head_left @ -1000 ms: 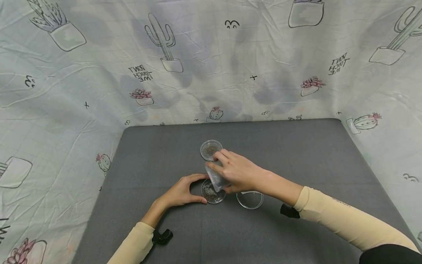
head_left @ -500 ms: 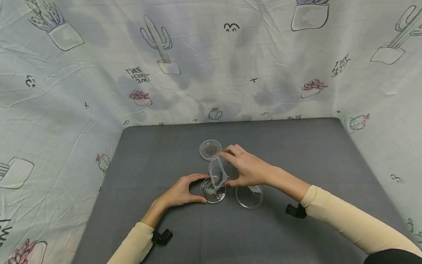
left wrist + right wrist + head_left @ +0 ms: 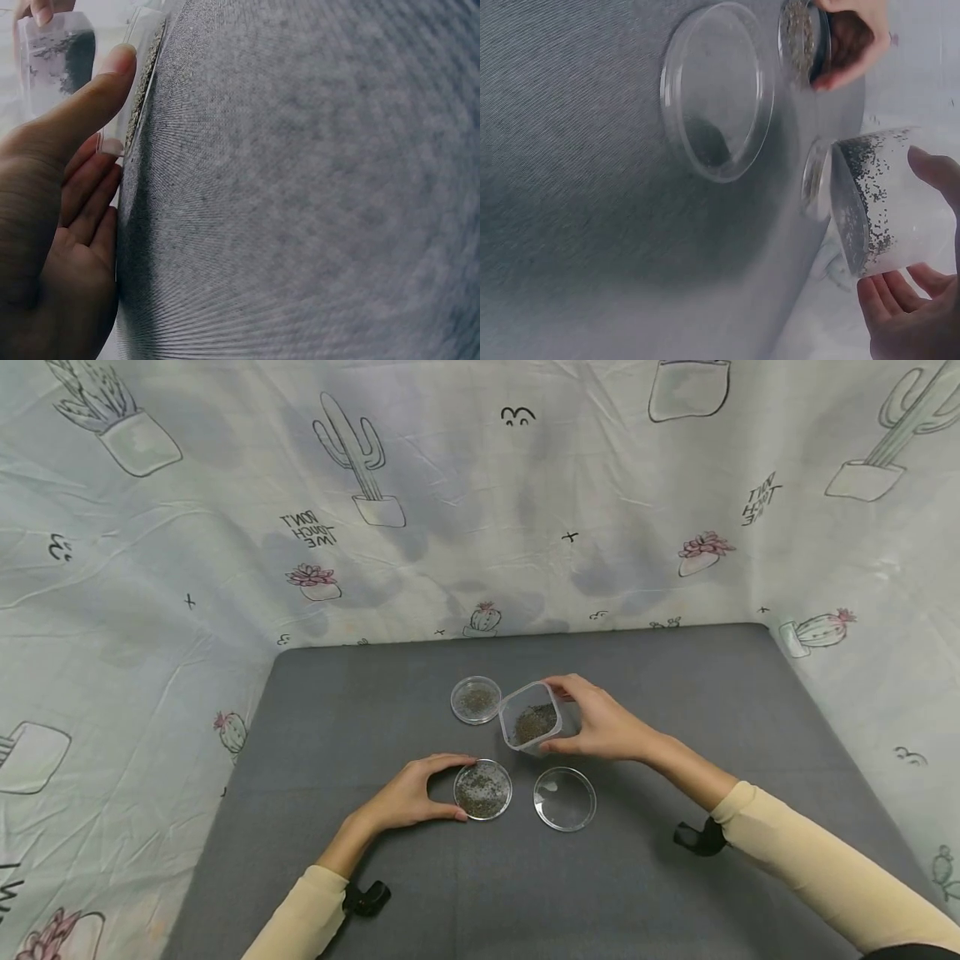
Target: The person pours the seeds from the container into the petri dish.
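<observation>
My left hand (image 3: 411, 793) holds a clear petri dish (image 3: 509, 795) by its left side, thumb at the near edge and fingers at the far edge. Dark grains mixed with whitish bits lie in that dish. In my right hand (image 3: 603, 724) is a translucent plastic tub (image 3: 516, 703), gripped at its right side and tilted with its mouth facing left and toward me. Dark granules gather at the bottom of the tub, and in the right wrist view they show through the tub's wall (image 3: 892, 259). The tub is up and to the right of the held dish.
Behind the held dish stands another petri dish (image 3: 474, 721) with grains in it, close to the tub's left corner. A clear round dish or lid (image 3: 565, 806) lies to the right. Everything is on a grey cloth-covered table (image 3: 360, 710), backed by a printed curtain (image 3: 442, 552).
My right hand has tipped the tub back from over the held dish and moved it away to the right. More whitish bits show in the dish. My left hand has stayed put.
</observation>
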Demonstrator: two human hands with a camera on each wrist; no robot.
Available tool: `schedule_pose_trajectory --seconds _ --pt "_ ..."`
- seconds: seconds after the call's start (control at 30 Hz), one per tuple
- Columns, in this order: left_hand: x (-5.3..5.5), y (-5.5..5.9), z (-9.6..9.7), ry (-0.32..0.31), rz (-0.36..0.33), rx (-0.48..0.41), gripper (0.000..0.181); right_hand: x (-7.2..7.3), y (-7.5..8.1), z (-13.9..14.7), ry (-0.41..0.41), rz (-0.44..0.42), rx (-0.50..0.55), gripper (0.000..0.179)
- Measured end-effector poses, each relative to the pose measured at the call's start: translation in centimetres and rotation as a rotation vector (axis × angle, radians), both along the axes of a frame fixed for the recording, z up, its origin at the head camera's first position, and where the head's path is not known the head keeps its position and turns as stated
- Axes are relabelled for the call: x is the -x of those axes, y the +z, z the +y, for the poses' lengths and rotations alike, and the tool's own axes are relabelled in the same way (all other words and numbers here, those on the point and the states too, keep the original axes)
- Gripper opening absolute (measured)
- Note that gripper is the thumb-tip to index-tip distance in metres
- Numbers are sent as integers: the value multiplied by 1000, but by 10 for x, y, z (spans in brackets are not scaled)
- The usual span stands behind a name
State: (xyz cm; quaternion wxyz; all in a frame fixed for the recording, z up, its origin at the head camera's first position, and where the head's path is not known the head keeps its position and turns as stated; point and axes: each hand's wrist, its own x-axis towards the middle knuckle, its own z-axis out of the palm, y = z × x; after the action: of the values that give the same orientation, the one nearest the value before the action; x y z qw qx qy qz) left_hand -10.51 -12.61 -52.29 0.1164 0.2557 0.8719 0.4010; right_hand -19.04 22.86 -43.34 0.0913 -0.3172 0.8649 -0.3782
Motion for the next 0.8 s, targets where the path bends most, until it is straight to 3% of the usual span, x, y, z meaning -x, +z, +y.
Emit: schedule_pose_trajectory --seconds 0.33,0.53,0.8 --pt "-6 0 -15 -47 16 5 81 1 -11 46 -271 -116 15 96" --pt "-10 -2 -24 -66 12 11 82 3 -27 79 -444 -123 24 97" --pt "-14 -3 -34 -103 21 10 81 -10 -41 103 -578 -186 83 102"
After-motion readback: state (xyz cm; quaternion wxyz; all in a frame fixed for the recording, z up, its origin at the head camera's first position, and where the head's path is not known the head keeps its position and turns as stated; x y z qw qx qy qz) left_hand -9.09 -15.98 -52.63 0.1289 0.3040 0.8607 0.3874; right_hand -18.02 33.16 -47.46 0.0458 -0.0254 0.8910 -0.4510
